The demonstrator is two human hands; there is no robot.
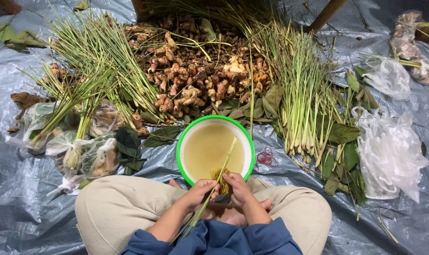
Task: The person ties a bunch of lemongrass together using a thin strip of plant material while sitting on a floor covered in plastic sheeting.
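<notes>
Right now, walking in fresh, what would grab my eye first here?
Probably the round green-rimmed white basin of cloudy yellowish water, dead centre before the seated person's knees. Over its near edge, the left hand and right hand hold a long green lemongrass stalk. Behind it lies a brown heap of knobbly roots, flanked by green stalk bundles.

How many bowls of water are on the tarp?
1. The green-rimmed bowl sits in front of the person's knees, below the root pile. Both hands, left and right, hold a lemongrass stalk over its near edge. No others show.
</notes>
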